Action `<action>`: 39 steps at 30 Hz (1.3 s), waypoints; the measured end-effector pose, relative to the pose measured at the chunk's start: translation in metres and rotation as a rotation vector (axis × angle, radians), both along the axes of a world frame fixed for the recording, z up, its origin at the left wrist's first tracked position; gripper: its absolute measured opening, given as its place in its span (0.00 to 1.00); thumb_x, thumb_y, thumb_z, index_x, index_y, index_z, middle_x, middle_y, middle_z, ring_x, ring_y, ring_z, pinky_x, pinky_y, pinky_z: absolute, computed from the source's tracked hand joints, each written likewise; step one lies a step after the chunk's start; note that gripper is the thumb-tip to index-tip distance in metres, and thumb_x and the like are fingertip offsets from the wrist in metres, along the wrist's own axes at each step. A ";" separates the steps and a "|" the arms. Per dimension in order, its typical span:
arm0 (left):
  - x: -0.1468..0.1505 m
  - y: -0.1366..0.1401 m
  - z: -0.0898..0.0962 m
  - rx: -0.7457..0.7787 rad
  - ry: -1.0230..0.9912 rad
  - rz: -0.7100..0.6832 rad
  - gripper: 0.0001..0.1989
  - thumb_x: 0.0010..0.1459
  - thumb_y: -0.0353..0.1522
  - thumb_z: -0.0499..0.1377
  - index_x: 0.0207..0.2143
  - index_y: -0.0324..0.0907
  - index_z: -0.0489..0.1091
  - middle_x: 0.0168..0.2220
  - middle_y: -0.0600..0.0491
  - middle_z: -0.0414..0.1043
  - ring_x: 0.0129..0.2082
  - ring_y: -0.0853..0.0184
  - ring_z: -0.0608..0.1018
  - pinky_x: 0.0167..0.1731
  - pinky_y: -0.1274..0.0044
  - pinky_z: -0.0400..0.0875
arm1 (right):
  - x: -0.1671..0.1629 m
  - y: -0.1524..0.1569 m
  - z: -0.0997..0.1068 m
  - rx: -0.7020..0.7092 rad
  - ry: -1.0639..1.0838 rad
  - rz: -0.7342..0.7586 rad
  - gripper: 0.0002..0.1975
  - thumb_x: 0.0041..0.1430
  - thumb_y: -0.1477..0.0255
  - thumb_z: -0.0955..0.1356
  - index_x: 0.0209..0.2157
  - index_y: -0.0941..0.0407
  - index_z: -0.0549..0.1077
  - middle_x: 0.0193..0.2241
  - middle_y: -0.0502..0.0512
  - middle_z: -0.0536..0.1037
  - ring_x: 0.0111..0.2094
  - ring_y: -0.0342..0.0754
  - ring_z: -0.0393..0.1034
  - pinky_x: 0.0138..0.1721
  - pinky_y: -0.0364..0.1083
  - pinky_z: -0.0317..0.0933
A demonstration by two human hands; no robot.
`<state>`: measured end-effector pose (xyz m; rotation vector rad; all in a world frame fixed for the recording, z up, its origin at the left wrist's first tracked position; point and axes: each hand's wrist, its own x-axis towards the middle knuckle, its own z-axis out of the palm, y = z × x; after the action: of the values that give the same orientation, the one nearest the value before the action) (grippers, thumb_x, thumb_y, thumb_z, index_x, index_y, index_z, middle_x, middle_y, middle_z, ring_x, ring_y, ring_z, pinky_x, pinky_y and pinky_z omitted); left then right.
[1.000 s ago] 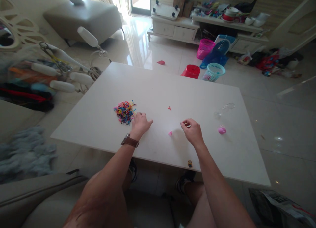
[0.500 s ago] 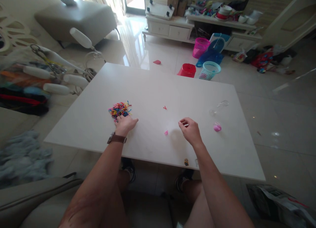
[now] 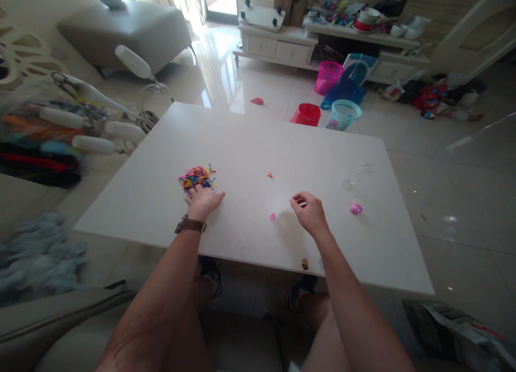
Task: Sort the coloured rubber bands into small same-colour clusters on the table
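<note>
A heap of small multicoloured strips [image 3: 196, 175] lies on the left part of the white table [image 3: 237, 146]. My left hand [image 3: 203, 202] rests at the near edge of this heap, fingers spread and thumb stretched out to the right. Above the table, right of the middle, my right hand [image 3: 308, 210] has its thumb and fingers curled together in a pinch. Whatever it holds, if anything, is too small to make out. Between the hands lie a small pink piece [image 3: 272, 216] and, farther back, a crossed red piece [image 3: 270, 175].
To the right lie a pink ball-shaped thing [image 3: 355, 207] and clear plastic pieces [image 3: 365, 169]. A small yellow figure [image 3: 305, 264] stands by the near edge. Beyond the table are a red bin [image 3: 308, 114] and a light blue basket [image 3: 342, 114].
My left hand stays at the heap with hardly any movement. The right hand keeps its pinch in nearly the same spot. The view has shifted very slightly.
</note>
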<state>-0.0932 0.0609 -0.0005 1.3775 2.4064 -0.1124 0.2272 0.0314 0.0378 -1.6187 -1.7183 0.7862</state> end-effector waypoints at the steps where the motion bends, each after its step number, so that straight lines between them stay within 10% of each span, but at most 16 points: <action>1: 0.000 0.000 0.000 0.022 -0.002 0.004 0.36 0.58 0.49 0.53 0.58 0.31 0.72 0.65 0.28 0.58 0.65 0.36 0.59 0.59 0.51 0.59 | 0.000 0.000 0.000 0.000 0.000 0.003 0.09 0.59 0.67 0.66 0.28 0.54 0.74 0.31 0.52 0.79 0.32 0.47 0.75 0.34 0.46 0.66; 8: -0.001 0.007 0.014 0.174 -0.148 0.020 0.20 0.54 0.41 0.60 0.43 0.37 0.80 0.51 0.34 0.76 0.56 0.40 0.72 0.56 0.54 0.64 | -0.001 0.000 0.001 -0.004 -0.011 0.019 0.08 0.59 0.67 0.66 0.28 0.54 0.74 0.30 0.52 0.79 0.32 0.47 0.75 0.35 0.46 0.66; 13: 0.010 0.008 0.024 0.398 -0.805 0.040 0.12 0.47 0.36 0.65 0.33 0.38 0.79 0.33 0.47 0.80 0.36 0.60 0.79 0.40 0.70 0.72 | -0.005 -0.001 0.001 -0.009 -0.012 0.037 0.08 0.59 0.68 0.66 0.28 0.54 0.74 0.30 0.52 0.79 0.31 0.47 0.75 0.35 0.46 0.66; 19: 0.038 0.002 0.025 0.370 -1.423 0.155 0.21 0.37 0.35 0.75 0.34 0.38 0.75 0.33 0.49 0.80 0.37 0.65 0.81 0.46 0.70 0.75 | -0.009 -0.002 -0.002 -0.010 -0.004 0.064 0.07 0.59 0.69 0.67 0.28 0.54 0.75 0.29 0.52 0.79 0.31 0.47 0.75 0.35 0.45 0.66; 32: 0.093 -0.016 0.016 0.173 -1.627 -0.029 0.19 0.42 0.38 0.75 0.34 0.37 0.77 0.33 0.48 0.80 0.36 0.65 0.81 0.47 0.69 0.75 | -0.035 -0.011 -0.005 -0.161 0.305 0.158 0.11 0.59 0.64 0.72 0.41 0.54 0.78 0.33 0.54 0.83 0.34 0.48 0.78 0.38 0.46 0.72; 39: 0.107 -0.023 0.016 0.165 -1.609 -0.067 0.17 0.44 0.38 0.75 0.34 0.36 0.80 0.32 0.48 0.80 0.34 0.66 0.80 0.43 0.72 0.74 | -0.030 -0.007 -0.013 -0.229 0.504 0.100 0.15 0.51 0.59 0.77 0.33 0.56 0.79 0.30 0.56 0.83 0.33 0.51 0.79 0.39 0.49 0.73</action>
<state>0.0142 0.0376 0.0155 0.9000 0.9910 0.8483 0.1973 0.0240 0.0243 -1.3274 -1.3873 1.3507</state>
